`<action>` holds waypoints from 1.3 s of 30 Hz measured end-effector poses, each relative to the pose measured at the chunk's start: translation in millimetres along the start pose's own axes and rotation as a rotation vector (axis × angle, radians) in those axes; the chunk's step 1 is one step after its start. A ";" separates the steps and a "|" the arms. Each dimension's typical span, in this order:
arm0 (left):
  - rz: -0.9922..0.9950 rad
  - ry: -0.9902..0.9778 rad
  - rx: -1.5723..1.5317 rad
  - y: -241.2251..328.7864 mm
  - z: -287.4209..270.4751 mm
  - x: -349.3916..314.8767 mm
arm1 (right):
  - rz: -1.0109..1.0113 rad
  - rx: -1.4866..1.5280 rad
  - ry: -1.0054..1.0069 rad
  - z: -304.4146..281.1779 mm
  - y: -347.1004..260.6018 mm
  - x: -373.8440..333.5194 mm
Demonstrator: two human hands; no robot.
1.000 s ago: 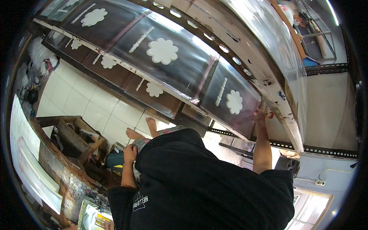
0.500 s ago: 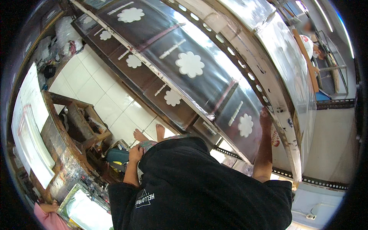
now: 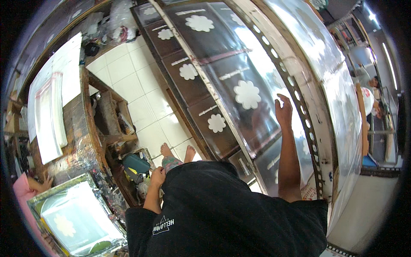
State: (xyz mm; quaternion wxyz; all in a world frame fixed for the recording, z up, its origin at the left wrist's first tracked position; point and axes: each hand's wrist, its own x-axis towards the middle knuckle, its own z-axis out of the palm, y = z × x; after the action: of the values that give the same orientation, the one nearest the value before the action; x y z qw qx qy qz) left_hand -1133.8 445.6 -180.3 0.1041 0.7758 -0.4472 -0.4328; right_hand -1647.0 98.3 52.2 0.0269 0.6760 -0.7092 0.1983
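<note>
My right hand [image 3: 284, 109] is raised over a clear plastic sheet [image 3: 242, 122], its fingers curved and apart with nothing between them. White flower shapes [image 3: 247, 95] and short white bars are printed on the sheet, which lies on a long rack [image 3: 227, 112]. Whether the fingertips touch the sheet cannot be told. My left hand [image 3: 157, 175] hangs low beside my leg, fingers curled in. Anything inside that hand is hidden.
At left stands a stained wooden table [image 3: 75, 165] with stacked white sheets [image 3: 49, 115]. A framed screen [image 3: 79, 214] sits near a co-worker's hand [image 3: 43, 184]. Tiled floor [image 3: 141, 92] runs between table and rack. Another person [image 3: 366, 100] is at far right.
My right hand has moved from the rack's nearer right part to farther along, beside a large printed flower. The view has turned, showing more of the framed screen. My left hand stays low.
</note>
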 end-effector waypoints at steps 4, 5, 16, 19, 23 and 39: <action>-0.090 0.101 -0.190 -3.0 5.9 -21.1 | -0.088 0.229 -0.069 19.8 -39.9 23.6; -0.073 0.111 -0.202 -5.5 7.0 -19.6 | -0.156 0.347 -0.086 28.6 -33.3 24.6; 0.065 0.404 -0.339 67.1 -98.2 25.7 | -0.157 0.953 -0.469 63.6 -221.9 24.3; 0.163 0.602 -0.333 86.2 -146.2 41.5 | -0.276 1.038 -0.569 89.7 -252.9 31.6; 0.247 1.046 -0.132 110.8 -234.1 33.4 | -0.314 1.039 -0.603 88.5 -315.2 33.0; -0.387 0.989 0.818 -2.3 -497.8 142.0 | -0.468 0.946 -0.795 79.4 -429.6 -23.5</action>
State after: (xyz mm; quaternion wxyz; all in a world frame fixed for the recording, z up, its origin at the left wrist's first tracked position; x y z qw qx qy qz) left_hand -719.7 223.2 36.9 -0.0850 0.9259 -0.3278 0.1674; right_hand -1210.3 92.3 77.2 -0.4944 0.7730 -0.3360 0.2126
